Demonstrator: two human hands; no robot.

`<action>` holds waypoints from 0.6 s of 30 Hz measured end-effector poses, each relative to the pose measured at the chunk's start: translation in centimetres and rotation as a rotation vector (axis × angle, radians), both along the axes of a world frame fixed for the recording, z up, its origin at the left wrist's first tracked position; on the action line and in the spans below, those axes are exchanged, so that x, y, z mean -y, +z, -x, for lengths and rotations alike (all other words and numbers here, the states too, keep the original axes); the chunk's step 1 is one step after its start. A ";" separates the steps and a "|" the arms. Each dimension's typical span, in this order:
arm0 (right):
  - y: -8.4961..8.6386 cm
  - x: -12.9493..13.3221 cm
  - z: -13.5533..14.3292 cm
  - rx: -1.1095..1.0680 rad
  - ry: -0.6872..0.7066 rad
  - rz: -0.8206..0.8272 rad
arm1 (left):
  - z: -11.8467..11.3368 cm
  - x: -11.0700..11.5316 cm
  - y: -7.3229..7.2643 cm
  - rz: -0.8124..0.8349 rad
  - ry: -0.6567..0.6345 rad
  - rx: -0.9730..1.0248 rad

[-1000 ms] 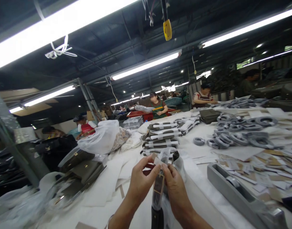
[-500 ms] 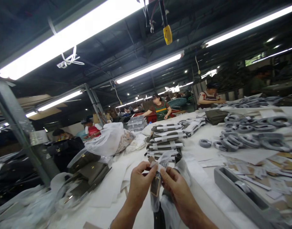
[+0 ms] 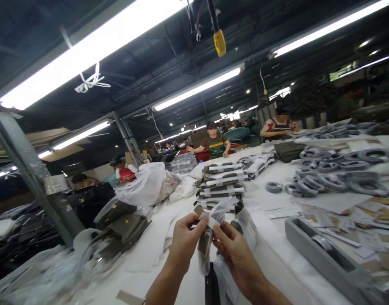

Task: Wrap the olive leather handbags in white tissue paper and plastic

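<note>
Between my two hands a small white strip [image 3: 211,220] is pinched, and I cannot make out whether it is paper or tape. My left hand [image 3: 186,237] is closed, thumb and index finger at the strip's left end, close to a small brown card piece [image 3: 199,210]. My right hand [image 3: 235,245] is closed too, its thumb and fingertips at the right end. Just below hangs a dark, flat piece in clear plastic wrap [image 3: 203,254]. Under that runs a black strap [image 3: 211,281]. More translucent wrap [image 3: 245,224] surrounds a dark item, partly hidden by my right hand.
Ahead lies a stack of wrapped dark bundles [image 3: 221,180]. A grey tape dispenser [image 3: 328,254], grey coiled straps [image 3: 328,186] and loose cards [image 3: 369,224] occupy the right. Olive bags [image 3: 124,231] and plastic lie left. A co-worker [image 3: 215,146] stands across the table.
My fingers stay on the strip, while the wrapped piece below has turned slightly. The co-worker across the table now faces more toward me. My view has shifted a little.
</note>
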State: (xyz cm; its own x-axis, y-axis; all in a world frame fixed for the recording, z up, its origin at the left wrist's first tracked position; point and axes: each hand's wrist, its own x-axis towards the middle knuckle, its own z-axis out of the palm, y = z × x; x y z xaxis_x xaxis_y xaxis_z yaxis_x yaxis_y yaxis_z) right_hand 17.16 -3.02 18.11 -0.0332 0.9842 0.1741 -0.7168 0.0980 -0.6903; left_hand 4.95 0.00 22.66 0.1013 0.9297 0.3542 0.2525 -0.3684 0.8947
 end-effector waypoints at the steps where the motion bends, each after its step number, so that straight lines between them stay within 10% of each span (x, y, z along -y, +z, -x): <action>1: 0.2 0.1 -0.1 0.000 0.024 0.008 | 0.0 0.0 0.1 -0.008 0.012 -0.011; 11: -0.6 -1.1 0.9 0.196 -0.251 -0.015 | -0.6 2.2 0.0 -0.506 0.251 -0.328; 18: -0.8 -0.8 0.9 0.166 -0.243 -0.031 | -1.8 2.6 -0.6 -0.457 0.343 -0.256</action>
